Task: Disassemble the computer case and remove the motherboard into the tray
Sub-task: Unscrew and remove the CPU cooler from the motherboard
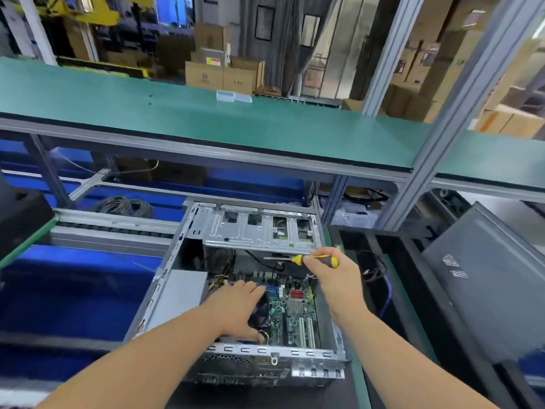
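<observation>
An open computer case (165, 293) lies on its side in front of me, its silver drive cage (256, 231) at the far end. Inside, the green motherboard (298, 311) shows at the right. My left hand (239, 308) reaches into the case and covers the round black cooler fan (261, 315), fingers spread over it and thumb at its near edge. My right hand (333, 276) grips a yellow-and-black screwdriver (300, 259) held level above the board, its shaft pointing left under the drive cage.
A dark grey side panel (483, 278) leans at the right. A black tray (413, 290) with cables lies right of the case. Blue bins (59, 290) sit at the left. A green shelf (206, 119) spans overhead, carrying small clear boxes (233, 96).
</observation>
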